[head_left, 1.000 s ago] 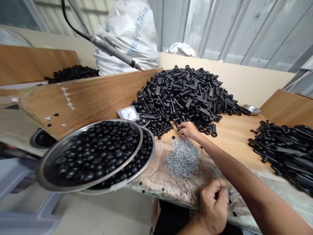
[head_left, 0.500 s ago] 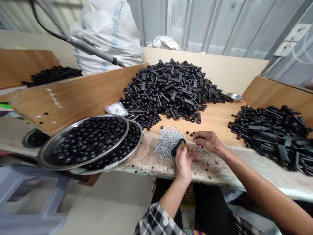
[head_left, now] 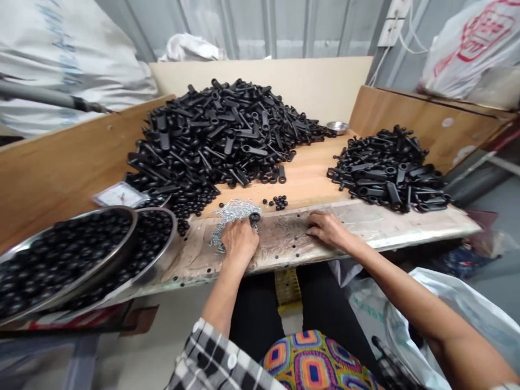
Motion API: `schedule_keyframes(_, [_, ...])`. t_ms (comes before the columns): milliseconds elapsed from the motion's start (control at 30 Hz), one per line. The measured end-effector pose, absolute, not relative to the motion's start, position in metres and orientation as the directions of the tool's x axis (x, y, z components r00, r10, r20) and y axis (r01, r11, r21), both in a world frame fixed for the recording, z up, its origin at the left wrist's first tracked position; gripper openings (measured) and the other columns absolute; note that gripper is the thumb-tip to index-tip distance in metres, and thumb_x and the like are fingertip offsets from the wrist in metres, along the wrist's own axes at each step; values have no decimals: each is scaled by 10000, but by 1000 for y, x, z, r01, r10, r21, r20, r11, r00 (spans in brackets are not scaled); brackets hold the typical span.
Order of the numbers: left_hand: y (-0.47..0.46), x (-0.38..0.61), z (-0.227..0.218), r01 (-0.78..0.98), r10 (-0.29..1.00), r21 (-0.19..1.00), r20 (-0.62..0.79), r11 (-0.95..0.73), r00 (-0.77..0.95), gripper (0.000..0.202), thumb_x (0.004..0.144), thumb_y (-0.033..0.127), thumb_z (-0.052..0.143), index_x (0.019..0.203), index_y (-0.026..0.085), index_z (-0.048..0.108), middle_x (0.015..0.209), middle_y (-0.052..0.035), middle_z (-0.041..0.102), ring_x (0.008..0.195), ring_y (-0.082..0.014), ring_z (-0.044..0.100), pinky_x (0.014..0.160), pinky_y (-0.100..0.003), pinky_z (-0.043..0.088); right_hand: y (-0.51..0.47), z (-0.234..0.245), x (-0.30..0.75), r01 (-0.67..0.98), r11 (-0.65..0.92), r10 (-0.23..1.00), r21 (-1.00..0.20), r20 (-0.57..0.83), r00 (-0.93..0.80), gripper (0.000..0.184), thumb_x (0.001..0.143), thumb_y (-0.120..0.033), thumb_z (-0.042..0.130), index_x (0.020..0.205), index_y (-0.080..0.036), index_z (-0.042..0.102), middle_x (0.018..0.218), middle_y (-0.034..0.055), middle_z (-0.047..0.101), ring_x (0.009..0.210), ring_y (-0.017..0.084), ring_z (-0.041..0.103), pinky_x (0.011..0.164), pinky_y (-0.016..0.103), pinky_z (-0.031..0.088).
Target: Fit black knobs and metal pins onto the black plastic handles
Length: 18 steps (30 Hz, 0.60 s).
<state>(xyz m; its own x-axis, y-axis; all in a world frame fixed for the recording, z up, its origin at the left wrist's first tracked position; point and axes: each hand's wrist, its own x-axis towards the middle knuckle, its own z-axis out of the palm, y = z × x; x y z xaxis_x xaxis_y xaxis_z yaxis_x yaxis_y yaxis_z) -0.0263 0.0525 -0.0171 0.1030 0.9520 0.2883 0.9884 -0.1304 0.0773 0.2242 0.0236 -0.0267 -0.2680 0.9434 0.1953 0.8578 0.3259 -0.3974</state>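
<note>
My left hand (head_left: 240, 238) is palm down over a small heap of silvery metal pins (head_left: 239, 208). It grips a black handle (head_left: 254, 218), whose ring end sticks out past my fingers; the rest is hidden. To the right, my right hand (head_left: 330, 228) rests low over the worn front strip of the bench, fingers curled and tips down. Whatever may be between them is hidden. Several small black balls (head_left: 280, 202) lie in a loose cluster beyond and between my hands.
A big mound of black handles (head_left: 227, 135) fills the back; a smaller pile of handles with knobs (head_left: 390, 173) lies right. Two metal trays of black balls (head_left: 152, 233) overlap at left. A powered screwdriver (head_left: 49, 97) hangs upper left, and a small metal dish (head_left: 338, 128) sits behind.
The view has swung right. My left hand has turned palm down over the pins with the handle in it. My right hand has moved away from it, down onto the bench strip.
</note>
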Motion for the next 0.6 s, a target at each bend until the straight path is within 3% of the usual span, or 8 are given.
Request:
schedule_keyframes(167, [56,-13,-21,989,957,59,268,-134,114,288,703,158,428,911,105,619,905,-179,612,897,-334,537,710,-399,413,20,-34,245,748,290,957,-596,198,-213,255,675,-152,592,927,-140,627,824,28,594,739,147,545,646,222,380])
schedule_keyframes(233, [58,-11,-20,989,961,72,255,-131,109,285,681,140,429,886,107,626,901,-181,616,885,-327,548,700,-389,413,17,-36,247,745,289,957,-602,202,-208,265,684,-149,588,945,-135,627,855,37,598,760,149,547,665,225,385])
schedule_keyframes(333, [59,-11,-17,984,960,126,265,-125,88,258,691,184,441,865,124,621,896,-166,623,871,-314,561,694,-379,412,14,-33,238,803,295,954,-518,202,-221,229,744,-208,562,956,-150,626,917,54,603,831,169,552,710,237,383])
schedule_keyframes(400, [55,-10,-14,896,962,425,273,-128,8,202,681,254,493,809,146,607,807,-116,626,814,-282,574,681,-360,413,15,-29,228,865,271,961,-422,174,-216,216,786,-271,533,957,-171,621,959,64,603,884,186,550,738,247,378])
schedule_keyframes(467, [45,-8,-12,645,968,752,238,-132,-79,179,649,315,540,740,163,566,682,-46,599,714,-226,581,637,-321,422,18,-26,217,919,220,974,-326,123,-189,214,815,-307,498,943,-187,621,979,74,603,916,198,548,745,252,376])
schedule_keyframes(533, [31,-4,-9,338,984,934,152,-114,-89,194,634,339,546,722,170,511,597,4,568,598,-169,572,559,-273,422,21,-24,209,946,177,983,-273,88,-158,216,830,-303,473,914,-182,631,979,90,608,919,204,553,731,251,377])
schedule_keyframes(600, [15,2,-8,26,999,999,39,-39,-1,200,620,317,549,727,177,456,535,35,541,488,-129,538,470,-232,390,22,-22,204,951,157,987,-266,86,-139,219,833,-284,465,885,-171,645,971,103,617,902,206,563,716,251,379])
